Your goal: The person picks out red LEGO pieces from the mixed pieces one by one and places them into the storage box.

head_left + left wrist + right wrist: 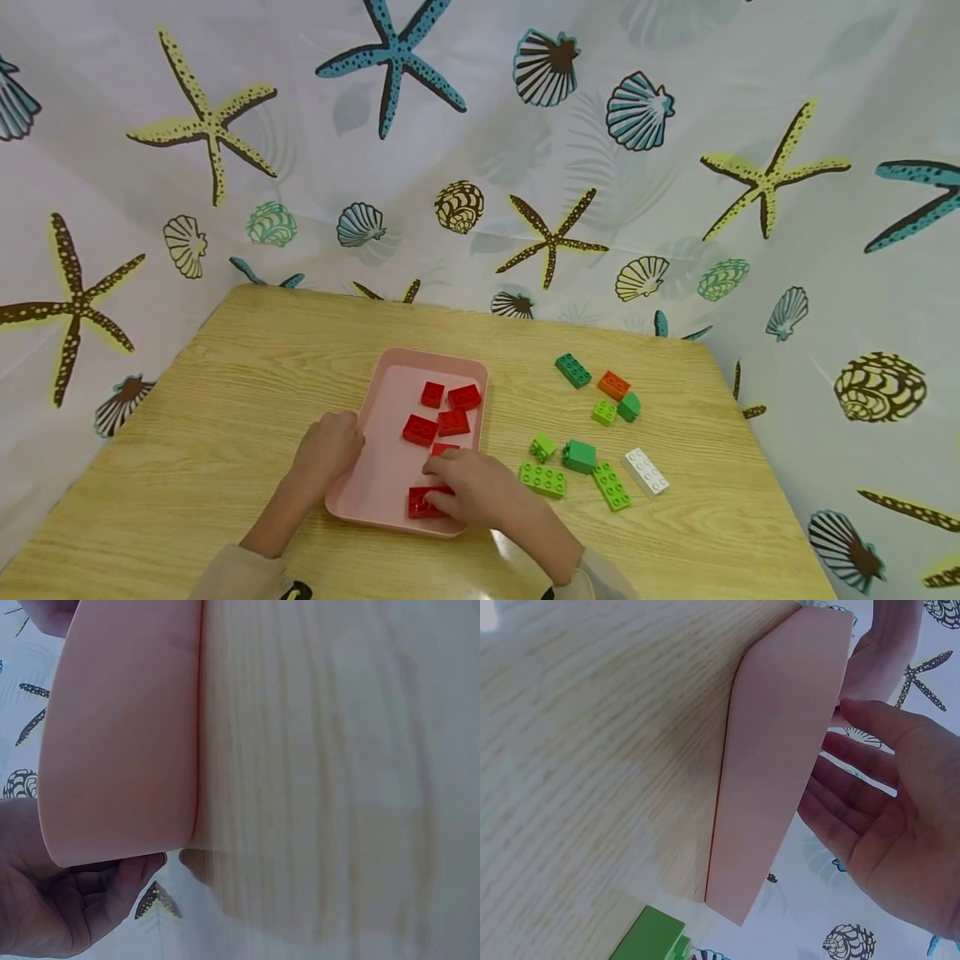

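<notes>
A pink tray [386,467] lies on the wooden table with several red toy bricks [421,430] spread inside it. My left hand [330,450] grips the tray's left wall, its fingers bent against the outside in the left wrist view. Over the tray's near right part is my right hand [476,487], thumb and fingers apart. Under its thumb a longer red brick [417,503] shows, partly covered. Another red brick [444,449] peeks out just beyond the fingers. From the right wrist view, the fingers [847,780] reach loosely over the tray's rim; their tips are hidden by the wall.
Right of the tray lie loose bricks: light green ones [542,480], dark green ones [573,370], an orange one [613,384] and a white one [646,472]. A white curtain [480,150] with starfish and shells hangs round the table's back and sides.
</notes>
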